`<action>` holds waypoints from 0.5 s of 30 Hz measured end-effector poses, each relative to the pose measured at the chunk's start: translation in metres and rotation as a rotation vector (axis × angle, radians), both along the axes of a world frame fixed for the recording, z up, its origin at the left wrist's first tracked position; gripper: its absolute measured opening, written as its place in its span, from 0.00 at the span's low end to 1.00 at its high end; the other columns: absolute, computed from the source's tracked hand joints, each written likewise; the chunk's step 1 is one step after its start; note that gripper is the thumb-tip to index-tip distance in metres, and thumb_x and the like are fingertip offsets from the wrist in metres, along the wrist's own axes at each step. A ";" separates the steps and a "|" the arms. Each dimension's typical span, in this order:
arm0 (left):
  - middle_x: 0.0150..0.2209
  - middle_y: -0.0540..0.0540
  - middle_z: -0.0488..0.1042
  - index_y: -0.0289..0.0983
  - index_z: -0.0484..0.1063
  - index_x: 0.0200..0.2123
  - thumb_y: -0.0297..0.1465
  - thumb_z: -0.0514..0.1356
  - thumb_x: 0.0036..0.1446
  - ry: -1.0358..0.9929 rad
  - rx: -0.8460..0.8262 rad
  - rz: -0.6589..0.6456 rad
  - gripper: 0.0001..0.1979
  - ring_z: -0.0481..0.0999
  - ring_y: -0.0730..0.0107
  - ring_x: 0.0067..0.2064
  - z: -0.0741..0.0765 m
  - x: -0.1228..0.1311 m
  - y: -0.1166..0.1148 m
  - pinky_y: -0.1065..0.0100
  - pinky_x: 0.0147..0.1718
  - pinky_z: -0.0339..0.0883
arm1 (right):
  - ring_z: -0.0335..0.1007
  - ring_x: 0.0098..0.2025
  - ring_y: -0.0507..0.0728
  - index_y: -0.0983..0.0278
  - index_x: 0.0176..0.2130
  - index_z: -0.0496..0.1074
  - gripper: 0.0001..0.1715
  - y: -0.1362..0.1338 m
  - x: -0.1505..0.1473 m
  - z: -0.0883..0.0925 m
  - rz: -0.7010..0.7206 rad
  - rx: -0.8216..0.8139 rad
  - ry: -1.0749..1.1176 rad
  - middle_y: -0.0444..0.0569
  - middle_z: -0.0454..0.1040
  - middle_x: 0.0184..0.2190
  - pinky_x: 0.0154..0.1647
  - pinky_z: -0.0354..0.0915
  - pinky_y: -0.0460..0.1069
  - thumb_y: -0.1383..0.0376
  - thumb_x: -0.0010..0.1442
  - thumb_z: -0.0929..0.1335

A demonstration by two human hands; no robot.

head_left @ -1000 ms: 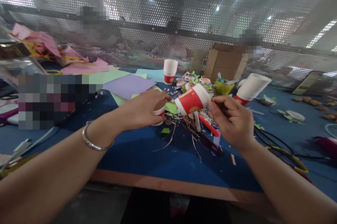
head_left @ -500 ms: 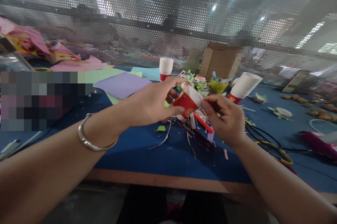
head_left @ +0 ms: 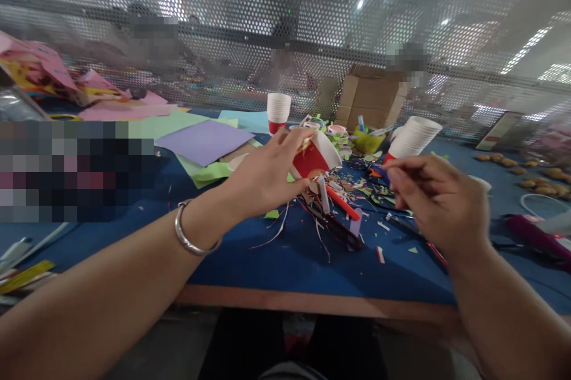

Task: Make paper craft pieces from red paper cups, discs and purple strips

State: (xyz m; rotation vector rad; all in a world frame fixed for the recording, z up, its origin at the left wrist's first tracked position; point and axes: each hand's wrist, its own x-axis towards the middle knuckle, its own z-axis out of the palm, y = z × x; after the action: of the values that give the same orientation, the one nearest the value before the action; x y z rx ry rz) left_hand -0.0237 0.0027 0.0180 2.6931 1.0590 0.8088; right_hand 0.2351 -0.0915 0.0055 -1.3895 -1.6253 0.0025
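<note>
My left hand grips a red and white paper cup from the side, with the cup tilted so its white rim faces right. My right hand hangs apart from the cup, to its right, fingertips pinched together. A small blue and orange piece shows at those fingertips; whether it is held or lies behind them I cannot make out. Below the cup, paper scraps and a red-orange stick are strewn across the blue tabletop.
Stacked paper cups stand behind my left hand, and another leaning stack is behind my right. Purple paper lies at left. A yellow-green container and cardboard box are at the back. A purple glue gun lies right.
My right hand has left the cup's rim and moved right, fingers pinched. The left hand keeps the cup in roughly the same place.
</note>
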 end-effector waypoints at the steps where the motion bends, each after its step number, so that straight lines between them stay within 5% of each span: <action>1: 0.65 0.36 0.66 0.38 0.55 0.68 0.39 0.62 0.62 -0.004 0.016 0.020 0.34 0.72 0.47 0.61 0.001 -0.003 0.000 0.49 0.57 0.70 | 0.70 0.19 0.49 0.61 0.39 0.79 0.09 -0.009 0.010 0.000 -0.031 -0.065 -0.069 0.42 0.75 0.23 0.22 0.65 0.45 0.58 0.65 0.70; 7: 0.62 0.37 0.68 0.40 0.55 0.68 0.32 0.64 0.59 0.004 0.157 0.097 0.36 0.74 0.48 0.58 0.002 -0.011 0.001 0.49 0.56 0.70 | 0.80 0.29 0.58 0.56 0.36 0.81 0.16 -0.061 0.076 -0.020 -0.236 -0.502 -0.274 0.47 0.83 0.32 0.30 0.74 0.50 0.50 0.56 0.69; 11: 0.59 0.37 0.70 0.39 0.58 0.66 0.31 0.64 0.59 0.059 0.214 0.149 0.34 0.75 0.46 0.56 -0.001 -0.010 0.007 0.47 0.53 0.71 | 0.82 0.34 0.64 0.54 0.33 0.82 0.21 -0.080 0.096 -0.031 -0.292 -0.576 -0.303 0.51 0.84 0.36 0.31 0.76 0.56 0.47 0.52 0.66; 15: 0.60 0.37 0.70 0.37 0.58 0.66 0.29 0.65 0.58 -0.096 0.288 0.104 0.34 0.71 0.48 0.61 -0.002 -0.007 0.005 0.49 0.59 0.67 | 0.81 0.39 0.68 0.55 0.34 0.83 0.23 -0.083 0.103 -0.036 -0.285 -0.580 -0.336 0.54 0.84 0.38 0.38 0.77 0.61 0.45 0.50 0.67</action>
State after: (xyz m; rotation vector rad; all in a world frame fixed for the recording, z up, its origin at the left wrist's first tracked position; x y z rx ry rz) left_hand -0.0303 0.0077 0.0162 2.8108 1.1474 1.1801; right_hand 0.3385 -0.1749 -0.0308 -2.1542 -1.7594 0.0832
